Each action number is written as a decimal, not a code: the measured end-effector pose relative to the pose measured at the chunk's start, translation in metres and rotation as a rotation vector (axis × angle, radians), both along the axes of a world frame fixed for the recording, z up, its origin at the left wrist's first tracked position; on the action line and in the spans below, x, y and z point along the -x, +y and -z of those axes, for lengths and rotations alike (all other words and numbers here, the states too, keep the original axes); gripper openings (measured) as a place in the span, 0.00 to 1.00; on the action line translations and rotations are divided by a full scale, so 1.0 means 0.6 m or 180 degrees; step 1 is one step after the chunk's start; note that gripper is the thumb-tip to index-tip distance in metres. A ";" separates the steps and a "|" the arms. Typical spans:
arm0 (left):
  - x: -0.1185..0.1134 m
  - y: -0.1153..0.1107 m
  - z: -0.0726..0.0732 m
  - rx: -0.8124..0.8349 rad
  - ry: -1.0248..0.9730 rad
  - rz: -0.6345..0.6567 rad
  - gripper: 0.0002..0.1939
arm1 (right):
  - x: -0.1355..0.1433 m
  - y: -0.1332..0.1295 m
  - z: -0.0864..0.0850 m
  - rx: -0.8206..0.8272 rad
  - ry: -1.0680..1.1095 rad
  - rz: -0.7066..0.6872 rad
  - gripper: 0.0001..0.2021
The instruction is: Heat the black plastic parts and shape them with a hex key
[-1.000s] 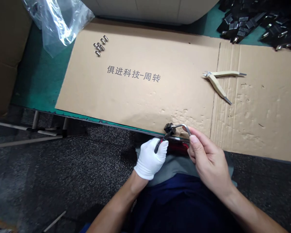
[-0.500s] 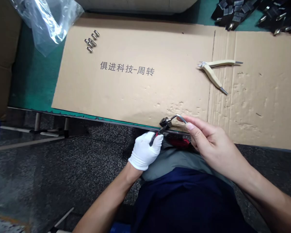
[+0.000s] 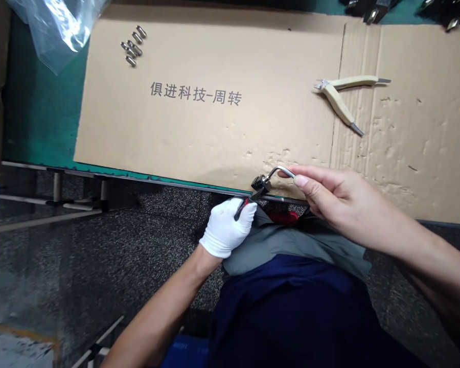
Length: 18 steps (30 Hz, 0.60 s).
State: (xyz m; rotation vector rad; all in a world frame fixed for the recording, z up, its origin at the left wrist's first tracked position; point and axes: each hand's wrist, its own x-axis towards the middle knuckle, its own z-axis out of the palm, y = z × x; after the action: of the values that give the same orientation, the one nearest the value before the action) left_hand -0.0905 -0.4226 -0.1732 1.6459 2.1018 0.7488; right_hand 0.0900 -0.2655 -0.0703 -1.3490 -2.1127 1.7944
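Observation:
My left hand (image 3: pixel 228 229), in a white glove, is closed around a dark tool with a red grip (image 3: pixel 244 205) whose tip meets a small black part (image 3: pixel 259 184). My bare right hand (image 3: pixel 331 197) pinches a bent metal rod (image 3: pixel 281 171) that runs into that black part. Both hands work at the near edge of the cardboard sheet (image 3: pixel 222 133), just above my lap.
Cream-handled cutting pliers (image 3: pixel 343 94) lie on the cardboard to the right. Several small metal pieces (image 3: pixel 132 43) sit at its far left, beside a clear plastic bag (image 3: pixel 57 28). Black parts (image 3: pixel 406 7) are piled at the far right. Green mat (image 3: pixel 38 112) borders the cardboard.
The view has tilted down, so the table items sit higher in frame. My hands stay joined on the rod and black part, shifted slightly up and left.

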 end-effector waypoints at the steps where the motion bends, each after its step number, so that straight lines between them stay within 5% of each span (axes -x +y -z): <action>1: 0.000 0.000 0.000 0.0035 -0.0009 0.0003 0.21 | 0.000 0.006 0.000 -0.0017 0.0009 -0.0045 0.21; 11: 0.016 0.000 -0.004 0.0180 0.0147 0.0066 0.23 | -0.013 0.070 0.013 -0.0007 -0.0054 -0.0808 0.14; 18: -0.015 -0.011 0.003 0.0458 -0.0870 -0.0409 0.23 | -0.030 0.060 0.019 0.0835 0.0070 0.0046 0.20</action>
State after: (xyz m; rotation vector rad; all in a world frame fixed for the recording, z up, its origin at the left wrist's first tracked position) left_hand -0.0816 -0.4291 -0.1749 1.2659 2.0266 0.7923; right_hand 0.1083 -0.2293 -0.0818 -1.3842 -1.9034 2.1299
